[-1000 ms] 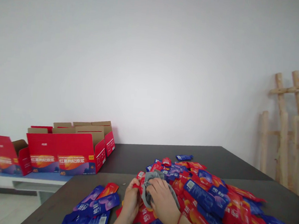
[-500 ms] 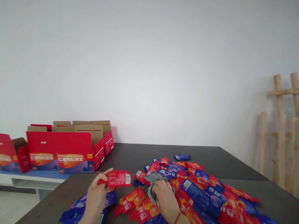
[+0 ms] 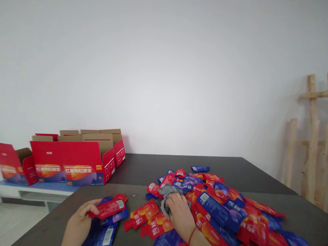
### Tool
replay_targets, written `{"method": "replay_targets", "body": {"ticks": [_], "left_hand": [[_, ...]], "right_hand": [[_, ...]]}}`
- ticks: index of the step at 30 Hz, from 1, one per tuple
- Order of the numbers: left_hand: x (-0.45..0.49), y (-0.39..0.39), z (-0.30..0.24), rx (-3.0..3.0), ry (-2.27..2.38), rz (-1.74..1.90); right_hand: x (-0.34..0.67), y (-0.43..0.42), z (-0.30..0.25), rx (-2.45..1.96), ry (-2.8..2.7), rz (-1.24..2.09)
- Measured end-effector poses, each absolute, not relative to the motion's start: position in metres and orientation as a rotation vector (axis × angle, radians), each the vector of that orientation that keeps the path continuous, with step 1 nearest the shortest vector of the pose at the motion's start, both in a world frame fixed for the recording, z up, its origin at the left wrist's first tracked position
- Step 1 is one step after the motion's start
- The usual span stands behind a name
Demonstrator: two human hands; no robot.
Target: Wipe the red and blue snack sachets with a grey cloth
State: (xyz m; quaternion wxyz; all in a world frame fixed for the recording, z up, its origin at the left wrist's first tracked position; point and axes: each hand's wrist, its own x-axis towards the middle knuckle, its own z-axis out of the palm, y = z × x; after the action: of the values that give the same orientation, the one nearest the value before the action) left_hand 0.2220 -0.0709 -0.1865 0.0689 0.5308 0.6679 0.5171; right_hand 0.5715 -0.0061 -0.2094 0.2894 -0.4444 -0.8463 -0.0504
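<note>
While the left hand [image 3: 80, 218] pinches a red pouch [image 3: 109, 209], the right hand [image 3: 181, 214] grips a partly hidden grey cloth [image 3: 168, 190].

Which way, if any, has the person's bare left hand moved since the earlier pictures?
Yes, leftward: first right of the open red cardboard boxes, the left hand now appears directly below them in view.

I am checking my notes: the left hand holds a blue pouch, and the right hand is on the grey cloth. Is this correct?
Not quite: the pouch in the left hand is red, not blue, as the head view shows. The right hand is indeed on the grey cloth.
</note>
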Motion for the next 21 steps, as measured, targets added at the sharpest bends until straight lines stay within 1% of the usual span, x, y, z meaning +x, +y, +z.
{"method": "replay_targets", "body": {"ticks": [4,7,10,13,18,21], "left_hand": [[0.209,-0.078,-0.172,1.757,2.291,1.168],[0.239,-0.077,-0.161,1.948,2.423,1.031],[0.3,-0.07,-0.164,2.296,2.1,0.791],[0.352,-0.057,-0.177,2.274,1.961,0.632],[0.37,-0.039,-0.184,2.176,2.06,0.615],[0.367,-0.033,-0.174,2.044,2.098,0.748]], "right_hand": [[0.572,-0.007,-0.208,-1.175,-2.26,-0.121],[0.571,-0.008,-0.206,-1.161,-2.258,-0.101],[0.571,-0.008,-0.205,-1.171,-2.254,-0.098],[0.572,-0.008,-0.205,-1.179,-2.245,-0.095],[0.573,-0.004,-0.208,-1.165,-2.194,-0.043],[0.574,0.001,-0.202,-1.15,-2.06,0.027]]}}
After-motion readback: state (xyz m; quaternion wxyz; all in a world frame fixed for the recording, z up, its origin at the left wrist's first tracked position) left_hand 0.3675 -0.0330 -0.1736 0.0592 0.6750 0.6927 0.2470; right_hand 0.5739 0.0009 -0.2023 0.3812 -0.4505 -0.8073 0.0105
